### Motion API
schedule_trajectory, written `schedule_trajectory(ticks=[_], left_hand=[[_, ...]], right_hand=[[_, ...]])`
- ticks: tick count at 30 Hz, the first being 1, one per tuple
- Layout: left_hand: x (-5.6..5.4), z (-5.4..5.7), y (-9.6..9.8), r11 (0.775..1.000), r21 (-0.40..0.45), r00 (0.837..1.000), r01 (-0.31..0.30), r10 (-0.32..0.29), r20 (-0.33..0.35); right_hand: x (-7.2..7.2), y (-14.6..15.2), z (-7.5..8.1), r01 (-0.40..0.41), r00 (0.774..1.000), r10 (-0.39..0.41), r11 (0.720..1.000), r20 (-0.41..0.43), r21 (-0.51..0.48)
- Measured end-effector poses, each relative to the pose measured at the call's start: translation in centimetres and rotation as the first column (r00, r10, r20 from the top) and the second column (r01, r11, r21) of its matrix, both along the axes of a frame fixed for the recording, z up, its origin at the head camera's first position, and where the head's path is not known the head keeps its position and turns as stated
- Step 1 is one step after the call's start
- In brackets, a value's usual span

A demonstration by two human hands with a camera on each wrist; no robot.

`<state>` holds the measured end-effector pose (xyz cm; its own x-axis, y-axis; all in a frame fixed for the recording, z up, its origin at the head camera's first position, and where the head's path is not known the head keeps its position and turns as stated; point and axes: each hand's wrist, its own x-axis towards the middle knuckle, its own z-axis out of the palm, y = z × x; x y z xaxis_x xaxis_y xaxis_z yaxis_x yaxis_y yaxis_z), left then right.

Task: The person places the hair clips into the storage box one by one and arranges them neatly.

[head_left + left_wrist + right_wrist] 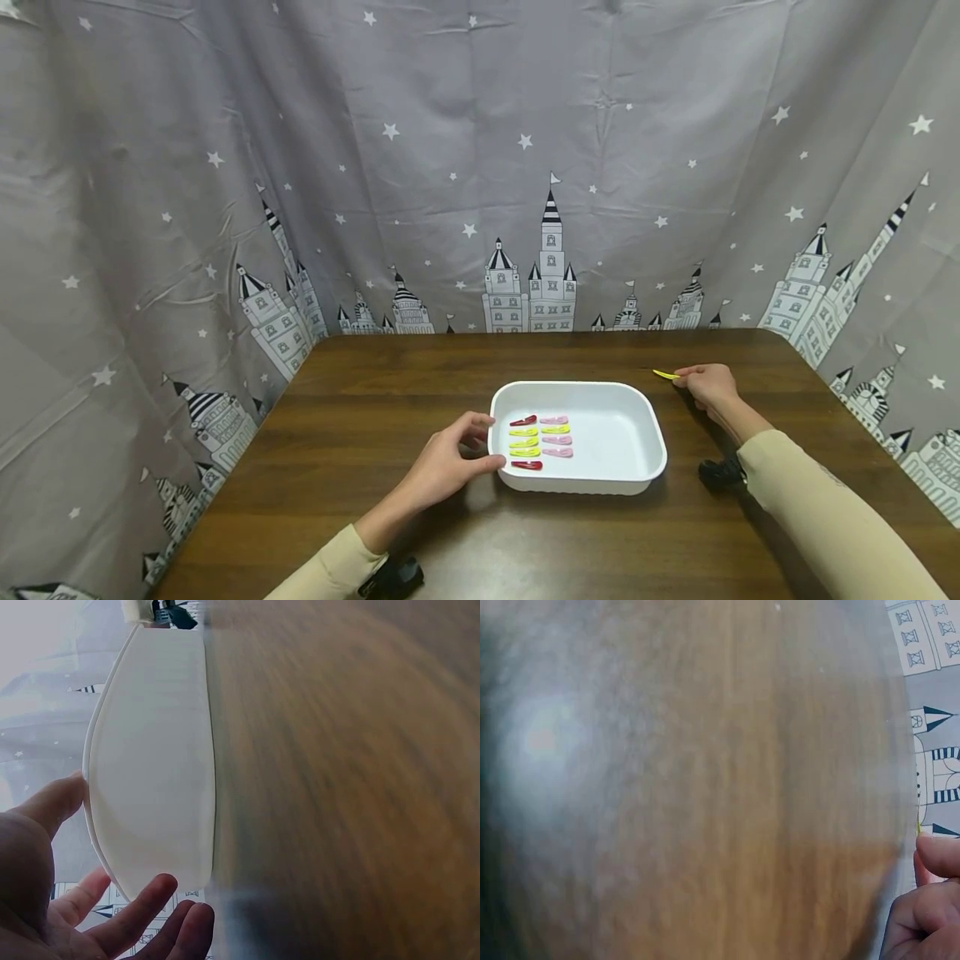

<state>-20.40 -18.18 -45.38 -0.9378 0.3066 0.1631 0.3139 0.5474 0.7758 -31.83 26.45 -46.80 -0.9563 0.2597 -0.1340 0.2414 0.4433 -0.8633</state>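
Note:
A white plastic tray [615, 437] stands on the table. Snap hair clips lie in two columns in its left half: red clips [527, 465], yellow clips [524, 442] and pink clips [557, 440]. My left hand [444, 465] is at the tray's left end, thumb and fingers spread and touching its rim, as the left wrist view [127, 922] also shows. Beyond the tray's right back corner, my right hand [711, 387] pinches a yellow hair clip [664, 374] by one end, above the table. Only a sliver of that clip shows in the right wrist view, beside the fingertips [937, 855].
The brown wooden table [375, 400] extends on all sides of the tray. Behind it and to the sides hangs a grey curtain [420, 192] printed with stars and castles. A black device [720, 473] is on the right wrist and another [397, 577] on the left.

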Motion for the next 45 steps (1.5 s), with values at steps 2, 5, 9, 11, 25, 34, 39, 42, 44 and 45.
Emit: schedule_trajectory(ticks=[2,5,9,11,25,34,39,42,44,45], left_hand=[[0.1,0.0,0.0,1.0,0.0,1.0,0.001,-0.001,0.0],[0.3,-0.1,0.0,1.0,0.011,1.0,0.003,-0.003,0.002],[0.4,-0.1,-0.1,1.0,0.031,1.0,0.006,-0.006,-0.003],[0.4,-0.1,0.0,0.999,0.033,1.0,0.009,-0.008,-0.007],[0.2,0.0,0.1,0.999,0.046,1.0,0.009,-0.009,-0.006],[0.1,-0.1,0.1,0.999,0.04,1.0,0.002,-0.002,-0.002],[0.1,-0.1,0.1,0.999,0.037,1.0,0.003,-0.003,0.002],[0.1,-0.1,0.0,1.0,0.031,1.0,0.003,-0.002,-0.003],[0.1,-0.1,0.0,1.0,0.028,1.0,0.001,-0.001,-0.007],[0.1,-0.1,0.0,1.0,0.026,1.0,-0.001,0.001,-0.009]], right_hand=[[0.2,0.0,0.1,-0.006,1.0,0.006,1.0,-0.008,0.009],[0.5,-0.1,0.4,-0.024,0.999,0.024,0.999,-0.023,0.023],[0.6,-0.3,0.8,-0.059,0.997,0.06,0.998,-0.041,0.019],[0.6,-0.4,1.1,-0.069,0.997,0.069,0.998,-0.044,0.006],[1.5,-1.2,3.7,-0.127,0.99,0.126,0.992,-0.064,-0.013],[2.4,-2.0,5.1,-0.159,0.985,0.158,0.987,-0.076,-0.019],[3.1,-2.5,6.0,-0.193,0.98,0.192,0.981,-0.056,-0.024],[3.5,-2.8,6.4,-0.205,0.977,0.203,0.978,-0.06,-0.027],[3.7,-3.0,6.6,-0.212,0.976,0.21,0.977,-0.064,-0.031],[3.8,-3.1,6.6,-0.213,0.975,0.211,0.976,-0.065,-0.034]])
